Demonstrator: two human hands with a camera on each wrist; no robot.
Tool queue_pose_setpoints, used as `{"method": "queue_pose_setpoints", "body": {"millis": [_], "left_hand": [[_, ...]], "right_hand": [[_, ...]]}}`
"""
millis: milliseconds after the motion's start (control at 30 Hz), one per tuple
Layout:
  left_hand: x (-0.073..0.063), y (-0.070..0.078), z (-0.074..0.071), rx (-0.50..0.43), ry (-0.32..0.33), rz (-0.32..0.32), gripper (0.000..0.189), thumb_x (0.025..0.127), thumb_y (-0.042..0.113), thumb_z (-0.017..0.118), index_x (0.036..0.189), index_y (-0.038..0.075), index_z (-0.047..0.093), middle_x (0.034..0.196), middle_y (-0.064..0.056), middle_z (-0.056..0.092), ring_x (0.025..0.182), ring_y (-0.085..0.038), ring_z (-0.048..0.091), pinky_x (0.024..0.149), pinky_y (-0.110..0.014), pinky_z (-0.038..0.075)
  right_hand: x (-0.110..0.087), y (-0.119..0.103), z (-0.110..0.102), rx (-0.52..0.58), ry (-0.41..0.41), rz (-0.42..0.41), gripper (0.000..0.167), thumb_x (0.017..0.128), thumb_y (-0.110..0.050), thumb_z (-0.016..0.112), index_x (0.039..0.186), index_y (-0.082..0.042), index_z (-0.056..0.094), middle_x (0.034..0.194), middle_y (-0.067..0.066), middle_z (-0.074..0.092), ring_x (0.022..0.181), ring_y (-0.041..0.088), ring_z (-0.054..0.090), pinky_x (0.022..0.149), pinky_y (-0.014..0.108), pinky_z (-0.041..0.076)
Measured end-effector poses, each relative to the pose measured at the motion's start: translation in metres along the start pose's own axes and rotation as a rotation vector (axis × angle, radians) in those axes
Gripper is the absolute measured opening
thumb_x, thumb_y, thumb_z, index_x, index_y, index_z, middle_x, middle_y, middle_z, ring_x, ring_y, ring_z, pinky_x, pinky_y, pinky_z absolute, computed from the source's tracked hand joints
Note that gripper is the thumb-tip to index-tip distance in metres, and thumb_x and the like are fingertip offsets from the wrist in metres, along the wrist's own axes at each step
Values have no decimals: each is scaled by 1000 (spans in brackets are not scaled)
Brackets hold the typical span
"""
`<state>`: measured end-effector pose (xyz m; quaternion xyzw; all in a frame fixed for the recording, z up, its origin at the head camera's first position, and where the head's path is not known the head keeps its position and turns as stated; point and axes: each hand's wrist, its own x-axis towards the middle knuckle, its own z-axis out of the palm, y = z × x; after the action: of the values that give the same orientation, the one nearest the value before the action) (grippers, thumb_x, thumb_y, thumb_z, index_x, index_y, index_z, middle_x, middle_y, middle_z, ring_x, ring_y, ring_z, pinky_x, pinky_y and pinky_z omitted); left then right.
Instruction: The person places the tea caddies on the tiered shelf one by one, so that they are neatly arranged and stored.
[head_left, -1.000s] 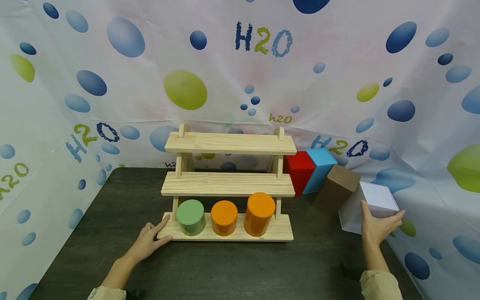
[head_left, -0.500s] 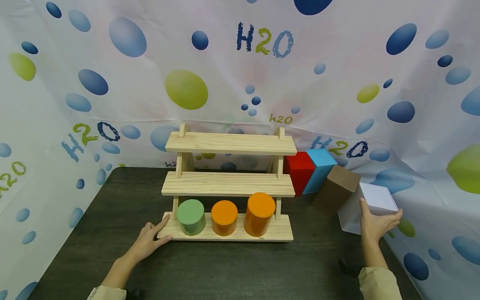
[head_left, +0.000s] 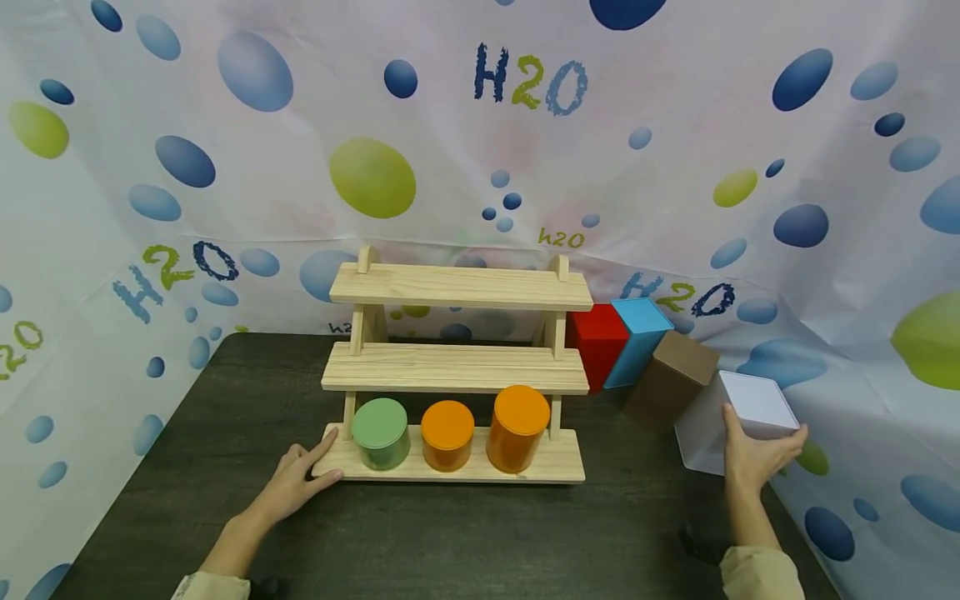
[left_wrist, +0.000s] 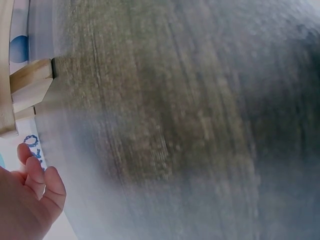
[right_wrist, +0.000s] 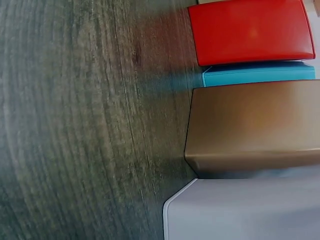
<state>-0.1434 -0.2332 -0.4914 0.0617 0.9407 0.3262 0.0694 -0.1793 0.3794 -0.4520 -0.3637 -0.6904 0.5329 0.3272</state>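
Note:
A three-tier wooden shelf (head_left: 454, 367) stands mid-table. On its lowest board are a green canister (head_left: 381, 433), a short orange canister (head_left: 447, 435) and a taller orange canister (head_left: 517, 429). My left hand (head_left: 288, 486) grips the left end of that board, index finger at the back, thumb by the front edge. In the left wrist view its other fingers (left_wrist: 52, 192) curl beside the board's end. Over at the right, my right hand (head_left: 753, 458) holds a white box (head_left: 757, 400) by its front end, thumb on the left side, fingers on the right. The right wrist view does not show this hand.
A brown box (head_left: 671, 379), a light-blue box (head_left: 637, 342) and a red box (head_left: 597, 346) form a row between the white box and the shelf. Behind everything hangs a dotted curtain (head_left: 465, 183), which also runs along both sides of the dark table (head_left: 480, 542).
The white box has shifted very slightly towards me with my right hand on it. My left hand keeps its place on the shelf, and the canisters stand as before.

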Motion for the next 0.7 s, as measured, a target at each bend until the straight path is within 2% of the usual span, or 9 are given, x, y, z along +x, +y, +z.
{"method": "queue_pose_setpoints", "body": {"millis": [433,700], "left_hand": [[-1,1,-1,-6,-12,1,72,83,32,66,139,0,34,78,-8,35,68,-19,27,59,-31,25],[0,1,-2,-7,-14,-1,72,83,31,66,139,0,33,78,-8,35,68,-20,27,59,-31,25]], "right_hand": [[-5,1,-11,-1,2,-35,102,72,-36,74,147,-18,7,149,8,11,138,18,7,109,30,5],[-12,-2,-18,-12,2,-96,98,73,-33,73,147,-13,11,147,11,16,136,22,13,109,31,7]]}}
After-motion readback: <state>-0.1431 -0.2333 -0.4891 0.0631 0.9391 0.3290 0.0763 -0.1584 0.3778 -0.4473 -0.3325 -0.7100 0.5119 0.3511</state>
